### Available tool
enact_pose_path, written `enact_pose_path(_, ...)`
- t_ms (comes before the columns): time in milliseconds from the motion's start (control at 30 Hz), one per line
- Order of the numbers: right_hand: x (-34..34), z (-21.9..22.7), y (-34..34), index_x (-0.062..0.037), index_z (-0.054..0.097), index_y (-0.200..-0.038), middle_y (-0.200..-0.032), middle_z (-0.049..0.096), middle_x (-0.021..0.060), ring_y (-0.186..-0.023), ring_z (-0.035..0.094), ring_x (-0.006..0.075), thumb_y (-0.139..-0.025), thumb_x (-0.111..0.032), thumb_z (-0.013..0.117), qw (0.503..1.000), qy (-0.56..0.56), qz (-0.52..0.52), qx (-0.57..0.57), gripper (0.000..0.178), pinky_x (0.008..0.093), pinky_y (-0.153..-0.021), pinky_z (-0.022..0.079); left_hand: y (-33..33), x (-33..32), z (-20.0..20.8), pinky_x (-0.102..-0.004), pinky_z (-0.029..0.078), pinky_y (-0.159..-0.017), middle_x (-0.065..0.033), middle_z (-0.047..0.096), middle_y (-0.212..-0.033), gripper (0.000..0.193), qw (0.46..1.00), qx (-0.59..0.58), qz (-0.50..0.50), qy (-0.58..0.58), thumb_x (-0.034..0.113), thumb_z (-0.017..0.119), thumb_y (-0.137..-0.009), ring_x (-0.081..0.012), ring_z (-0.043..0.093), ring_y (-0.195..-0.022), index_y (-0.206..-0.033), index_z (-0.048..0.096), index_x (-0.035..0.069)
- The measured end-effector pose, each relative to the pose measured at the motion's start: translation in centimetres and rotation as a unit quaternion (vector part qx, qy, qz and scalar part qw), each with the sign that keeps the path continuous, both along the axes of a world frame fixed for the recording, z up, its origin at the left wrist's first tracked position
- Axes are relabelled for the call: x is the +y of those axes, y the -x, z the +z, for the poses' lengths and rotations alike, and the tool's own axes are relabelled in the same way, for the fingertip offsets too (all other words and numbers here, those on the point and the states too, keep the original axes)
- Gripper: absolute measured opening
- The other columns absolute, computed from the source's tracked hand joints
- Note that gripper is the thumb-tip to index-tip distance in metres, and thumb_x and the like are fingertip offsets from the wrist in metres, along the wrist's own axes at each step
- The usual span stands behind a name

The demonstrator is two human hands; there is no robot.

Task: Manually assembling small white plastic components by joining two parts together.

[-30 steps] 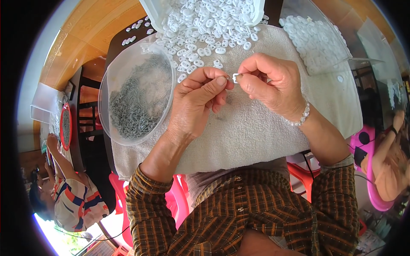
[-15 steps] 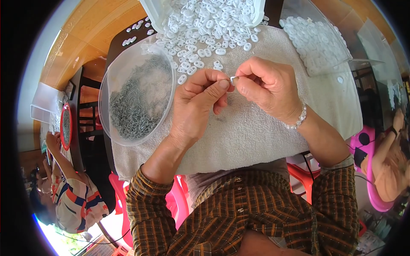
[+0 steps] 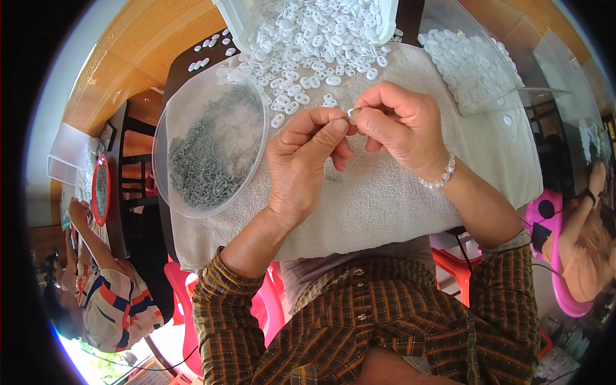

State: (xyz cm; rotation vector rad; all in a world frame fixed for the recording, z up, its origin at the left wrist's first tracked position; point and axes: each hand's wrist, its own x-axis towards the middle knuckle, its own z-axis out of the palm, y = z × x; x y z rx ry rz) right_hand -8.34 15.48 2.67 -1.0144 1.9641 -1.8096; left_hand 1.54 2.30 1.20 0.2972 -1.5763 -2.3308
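My left hand [image 3: 296, 163] and my right hand [image 3: 404, 128] meet fingertip to fingertip above the towel. Between thumb and index finger, my right hand pinches a small white plastic piece [image 3: 351, 111], mostly covered by the fingers. The left thumb and index finger are pressed together right beside it; whatever they hold is too small or hidden to make out. Left of my hands, a round clear tub [image 3: 158, 157] holds many small grey screw-like pieces [image 3: 205, 167]. Just beyond my fingers lie loose white oval two-hole pieces [image 3: 301, 99].
A white bin [image 3: 226, 19] lies at the far side, spilling white pieces. At the far right a clear box [image 3: 518, 91] holds more of them. The beige towel [image 3: 385, 212] covers the dark table [image 3: 183, 74]. Other people sit at left and right.
Both hands stay joined at nearly the same spot, with the white piece turned slightly and further covered by the fingers. The whole view has shifted a little.
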Motion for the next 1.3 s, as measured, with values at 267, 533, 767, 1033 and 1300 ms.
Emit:
enact_pose_path(267,0.5,0.5,0.4,-0.0007,0.063,-0.083,-0.065,0.061,0.0009,-0.05,0.055,0.0035,-0.084,-0.008,0.061,1.0,-0.003,0.007,-0.011,0.008,0.0165,-0.042,0.042,0.0,-0.6,0.2,-0.0218,0.046,-0.055,-0.0079,0.067,-0.091,0.015,1.0,-0.004,-0.03,-0.004,0.004,0.059,-0.089,-0.0092,0.057,-0.066,-0.102,0.063,-0.002)
enact_pose_path(533,0.4,0.2,0.6,-0.0006,0.062,-0.082,-0.065,0.06,-0.0003,-0.051,0.055,0.003,-0.083,-0.006,0.062,1.0,-0.002,0.017,0.025,0.005,0.0165,-0.043,0.042,0.0,-0.7,0.3,-0.0195,0.045,-0.053,-0.0049,0.067,-0.087,0.014,0.999,-0.02,-0.028,0.042,0.007,0.063,-0.087,-0.0063,0.056,-0.064,-0.099,0.065,0.0)
enact_pose_path(767,0.3,0.2,0.3,-0.0013,0.062,-0.081,-0.064,0.06,-0.0016,-0.05,0.054,0.0024,-0.084,-0.006,0.062,0.999,-0.013,0.019,0.05,0.006,0.0163,-0.043,0.041,-0.2,-0.9,0.2,-0.0193,0.044,-0.051,-0.0033,0.066,-0.082,0.01,0.997,-0.036,-0.027,0.069,0.009,0.063,-0.088,-0.0055,0.055,-0.062,-0.093,0.065,0.001)
enact_pose_path(1033,0.1,0.3,0.5,-0.0025,0.063,-0.081,-0.064,0.06,-0.0002,-0.049,0.055,0.0037,-0.083,-0.007,0.06,1.0,0.013,0.0,0.01,0.006,0.0167,-0.04,0.039,0.1,-1.6,1.6,-0.022,0.046,-0.054,-0.007,0.066,-0.086,0.013,0.992,-0.017,-0.031,0.119,0.008,0.06,-0.089,-0.0089,0.057,-0.065,-0.096,0.065,-0.002)
enact_pose_path(1300,0.8,0.7,1.7,-0.003,0.063,-0.081,-0.064,0.061,0.0012,-0.047,0.054,0.0047,-0.082,-0.01,0.06,0.996,0.073,-0.023,-0.053,0.007,0.0178,-0.04,0.038,1.0,-3.3,-0.5,-0.0275,0.05,-0.062,-0.0099,0.062,-0.088,0.017,0.872,0.008,0.057,0.487,0.003,0.06,-0.085,-0.0157,0.062,-0.073,-0.101,0.063,0.001)
